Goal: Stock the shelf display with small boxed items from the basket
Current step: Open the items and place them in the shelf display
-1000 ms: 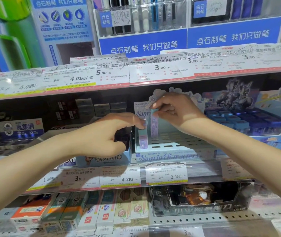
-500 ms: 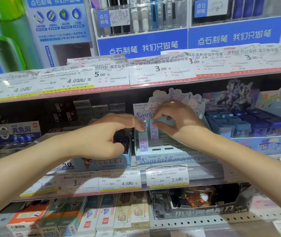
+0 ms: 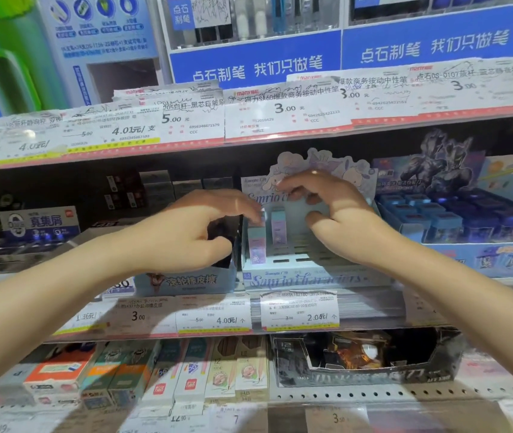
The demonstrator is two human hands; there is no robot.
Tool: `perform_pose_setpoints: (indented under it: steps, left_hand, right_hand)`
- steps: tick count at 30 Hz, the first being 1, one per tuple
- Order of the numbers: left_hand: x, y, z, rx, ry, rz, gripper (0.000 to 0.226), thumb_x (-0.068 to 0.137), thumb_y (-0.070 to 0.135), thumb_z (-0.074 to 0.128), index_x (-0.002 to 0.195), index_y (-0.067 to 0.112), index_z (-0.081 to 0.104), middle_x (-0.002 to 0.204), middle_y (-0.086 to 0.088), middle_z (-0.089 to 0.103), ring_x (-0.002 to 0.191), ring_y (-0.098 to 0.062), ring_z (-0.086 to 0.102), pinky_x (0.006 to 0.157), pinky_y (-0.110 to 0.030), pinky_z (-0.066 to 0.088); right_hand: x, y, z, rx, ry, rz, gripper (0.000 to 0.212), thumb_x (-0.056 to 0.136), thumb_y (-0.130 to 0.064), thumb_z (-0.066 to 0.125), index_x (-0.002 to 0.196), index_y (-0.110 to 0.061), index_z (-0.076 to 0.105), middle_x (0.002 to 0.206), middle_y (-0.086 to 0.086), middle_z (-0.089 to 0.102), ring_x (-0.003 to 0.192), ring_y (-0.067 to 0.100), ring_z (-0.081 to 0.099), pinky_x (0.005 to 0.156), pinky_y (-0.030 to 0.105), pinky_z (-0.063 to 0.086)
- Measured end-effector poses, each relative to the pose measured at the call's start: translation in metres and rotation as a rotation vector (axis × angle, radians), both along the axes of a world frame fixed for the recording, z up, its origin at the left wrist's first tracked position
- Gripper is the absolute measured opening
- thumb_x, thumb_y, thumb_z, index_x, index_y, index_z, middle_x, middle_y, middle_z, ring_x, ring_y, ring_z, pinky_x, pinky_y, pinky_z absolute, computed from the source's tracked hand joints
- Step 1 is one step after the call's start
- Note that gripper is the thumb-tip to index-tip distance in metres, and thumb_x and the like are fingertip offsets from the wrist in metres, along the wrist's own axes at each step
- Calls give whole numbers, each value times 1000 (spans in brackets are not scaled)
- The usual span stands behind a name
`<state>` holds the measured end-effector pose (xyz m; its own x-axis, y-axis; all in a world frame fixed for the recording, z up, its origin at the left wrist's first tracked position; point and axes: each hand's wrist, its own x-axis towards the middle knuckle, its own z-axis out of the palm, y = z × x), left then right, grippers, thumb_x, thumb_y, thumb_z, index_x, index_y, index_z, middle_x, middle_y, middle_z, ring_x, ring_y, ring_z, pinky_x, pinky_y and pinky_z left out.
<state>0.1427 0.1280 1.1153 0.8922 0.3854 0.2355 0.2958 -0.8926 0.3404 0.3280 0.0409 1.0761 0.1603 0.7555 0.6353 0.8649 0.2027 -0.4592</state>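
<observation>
Shelving unit (image 3: 186,334) — three tiers fill the frame, each front edge lined with paper price tags (image 3: 299,310).

Blue pen display (image 3: 255,62), top centre to top right, with white lettering and pens standing in clear holders above it.

Dark-printed carton (image 3: 480,226), right of centre on the middle tier, packed with small blue boxes.

Pale blue display tray (image 3: 298,278), centre of the frame on the middle tier, with a cartoon-character backboard rising behind it. Its slotted floor is mostly bare.

Black open carton (image 3: 373,375), lower right, on the bottom tier.

Row of pencil boxes (image 3: 192,375), lower centre to lower left, bottom tier.

Left hand (image 3: 192,232), centre left, reaching in from the lower left. Fingertips meet the top of a small box (image 3: 256,245) standing upright at the tray's front left corner; thumb curled below — whether it truly pinches the box I cannot tell, the view being blurred.

Right hand (image 3: 330,204), centre, reaching in from the lower right. Fingers are loosely curled against the backboard, thumb spread below, holding nothing that I can see.

Second small box (image 3: 277,228), upright in the tray just behind and right of the first, between the two hands.
</observation>
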Motion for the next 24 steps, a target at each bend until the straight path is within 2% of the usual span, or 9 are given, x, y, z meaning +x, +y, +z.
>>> perform_pose_setpoints:
  steps: [1,2,3,4,6,10,14,20,24]
  left_hand:
    - [0,-6,2,37,-37,-62,35,86,-9,48,78,25,53,37,9,60,43,29,42,55,-16,34]
    - [-1,-10,1,70,-97,-108,29,85,-6,49,95,19,59,77,-1,73,51,30,45,52,-9,34]
    - [-1,-7,-2,116,-176,-119,31,82,3,50,109,15,60,105,-1,68,64,26,50,57,-3,37]
    - [-2,-4,-4,157,-231,-117,37,79,14,49,114,13,59,111,2,64,80,19,54,66,-3,42]
    - [-2,-6,-8,189,-305,-102,39,75,27,46,107,12,63,101,6,64,90,0,56,72,-17,47]
    - [-5,-33,-20,187,-342,-102,26,78,28,51,89,8,65,70,0,63,63,-17,53,54,-25,42]
    - [-18,-54,-42,107,-305,-92,26,78,34,53,83,11,64,57,-1,58,53,-10,50,50,-26,41]
    - [-48,-71,-87,-65,-161,-97,27,76,40,54,78,15,63,55,-6,58,48,-13,45,47,-19,36]
    - [-75,-74,-124,-121,-103,-81,24,76,41,54,76,18,63,53,0,56,48,-4,46,48,-20,38]
  right_hand:
    - [-1,-4,1,25,22,19,49,69,-4,41,115,-15,56,110,-2,56,100,10,52,84,4,37]
    - [-1,-8,1,41,39,38,47,70,-9,42,114,-18,56,110,-4,57,99,9,53,83,5,38]
    - [-1,-13,2,46,57,55,44,71,-12,43,112,-22,56,107,-6,58,96,7,54,82,8,41]
    - [0,-18,2,42,74,69,40,72,-16,45,109,-26,56,103,-8,59,91,6,55,77,11,43]
    - [-2,-29,2,38,88,106,28,77,-22,49,103,-28,56,93,-9,61,79,5,56,65,13,43]
    - [-9,-50,-10,65,130,202,15,79,-23,56,92,-21,61,74,-2,61,60,14,52,55,17,41]
    - [-19,-70,-28,-18,135,254,11,79,-26,57,87,-20,61,62,0,58,54,16,48,54,23,41]
    - [-39,-97,-70,-204,210,300,8,79,-26,59,78,-19,63,54,-9,52,48,5,44,48,17,36]
    - [-63,-114,-111,-328,270,298,7,81,-26,59,76,-22,62,51,-14,50,49,3,40,48,15,34]
